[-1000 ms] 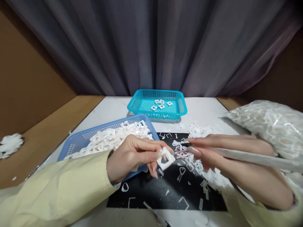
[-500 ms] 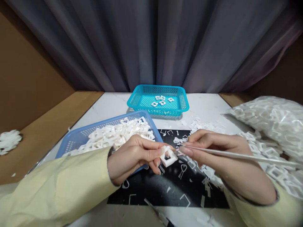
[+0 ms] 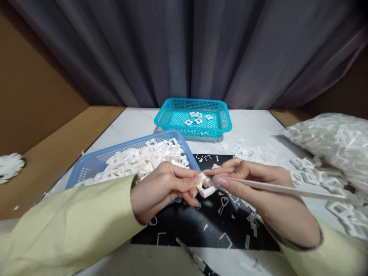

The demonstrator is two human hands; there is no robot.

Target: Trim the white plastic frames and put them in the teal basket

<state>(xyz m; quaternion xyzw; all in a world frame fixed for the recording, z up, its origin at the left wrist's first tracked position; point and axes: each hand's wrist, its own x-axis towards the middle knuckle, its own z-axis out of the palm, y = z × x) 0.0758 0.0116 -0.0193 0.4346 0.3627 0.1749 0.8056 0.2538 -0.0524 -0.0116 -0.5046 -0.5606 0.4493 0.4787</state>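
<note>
My left hand [image 3: 169, 184] pinches a small white square frame piece [image 3: 207, 190] between thumb and fingers, above a black mat [image 3: 186, 226]. Closed around a long thin pale tool [image 3: 267, 186], my right hand [image 3: 247, 176] brings its tip against the upper right of the piece. The tool's tip is small and partly hidden by the fingers. Thin white scraps [image 3: 225, 240] lie scattered on the mat below both hands.
A blue basket [image 3: 83, 163] full of white pieces is at the left. Behind stands a turquoise basket [image 3: 192, 132] with several pieces. A clear bag [image 3: 339, 142] of pieces and loose ones lie right. A dark-handled knife-like tool [image 3: 198, 260] lies in front.
My right hand has moved left, bringing the tool onto the white piece. The piece is tilted differently in my left hand. The view has shifted slightly.
</note>
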